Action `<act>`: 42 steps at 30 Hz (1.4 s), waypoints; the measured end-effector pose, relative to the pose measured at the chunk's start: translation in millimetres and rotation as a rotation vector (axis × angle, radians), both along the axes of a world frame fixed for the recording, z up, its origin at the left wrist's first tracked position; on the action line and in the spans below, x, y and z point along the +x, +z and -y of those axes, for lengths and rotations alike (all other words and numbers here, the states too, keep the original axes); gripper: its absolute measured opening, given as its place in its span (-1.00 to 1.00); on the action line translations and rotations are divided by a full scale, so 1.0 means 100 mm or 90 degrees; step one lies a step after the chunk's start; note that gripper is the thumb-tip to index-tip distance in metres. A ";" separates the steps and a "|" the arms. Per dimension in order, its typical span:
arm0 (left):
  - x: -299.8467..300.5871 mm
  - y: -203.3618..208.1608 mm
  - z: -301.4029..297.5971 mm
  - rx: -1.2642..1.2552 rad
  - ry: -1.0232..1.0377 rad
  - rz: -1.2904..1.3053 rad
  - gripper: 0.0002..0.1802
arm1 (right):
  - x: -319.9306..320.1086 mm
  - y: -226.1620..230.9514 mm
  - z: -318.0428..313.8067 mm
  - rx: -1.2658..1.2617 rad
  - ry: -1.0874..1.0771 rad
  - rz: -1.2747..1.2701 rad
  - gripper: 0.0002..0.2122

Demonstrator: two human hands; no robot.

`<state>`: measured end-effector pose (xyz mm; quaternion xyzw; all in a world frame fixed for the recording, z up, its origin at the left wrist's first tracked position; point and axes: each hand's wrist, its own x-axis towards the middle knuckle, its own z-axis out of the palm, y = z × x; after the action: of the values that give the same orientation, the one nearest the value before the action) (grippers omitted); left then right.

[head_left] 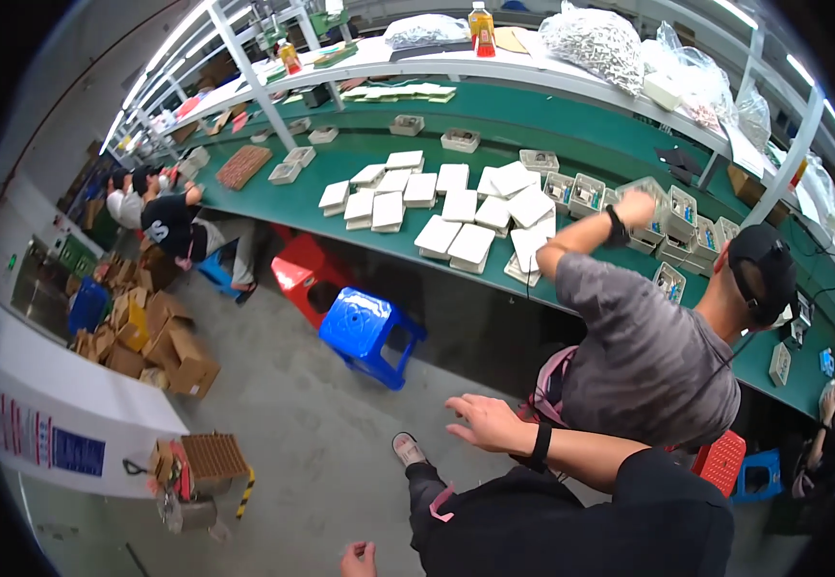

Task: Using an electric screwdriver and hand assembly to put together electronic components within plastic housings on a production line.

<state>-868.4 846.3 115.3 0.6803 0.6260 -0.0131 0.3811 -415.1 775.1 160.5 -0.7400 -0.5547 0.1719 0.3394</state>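
My right hand (488, 423) reaches out to the left above the grey floor, with a black band on its wrist. Its fingers are spread and hold nothing. It is close behind a seated co-worker (648, 356) in a grey patterned shirt and black cap. Down at the lower edge, my left hand (358, 560) shows only in part. Its fingers are loosely bent and a little apart, and I see nothing in them. Neither hand touches anything on the bench. Below my hands shows my sandalled foot (408, 448).
A long green workbench (321, 159) carries stacked white square plates (461, 205) and bins of small parts (587, 192). In front stand a blue stool (360, 322) and a red stool (307, 274). Cardboard boxes (182, 351) pile up at left. Another worker (172, 221) sits farther off.
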 end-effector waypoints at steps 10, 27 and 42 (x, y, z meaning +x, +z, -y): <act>1.88 -0.29 -3.74 0.139 -0.270 0.130 -0.57 | 1.25 -0.51 -1.48 0.003 -0.510 -0.139 -0.50; 7.19 -1.37 -4.22 -0.124 -0.412 0.196 0.17 | 3.42 -1.81 -2.20 -0.216 -0.830 -0.300 -0.09; 7.66 -1.57 -4.12 -0.132 -0.494 -0.011 0.22 | 3.65 -1.99 -2.28 -0.141 -0.769 -0.412 -0.31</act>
<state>-102.9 1258.3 -41.5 0.8238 0.3214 -0.2251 0.4091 -50.0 1003.4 -38.4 -0.8608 0.1043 0.2204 0.4468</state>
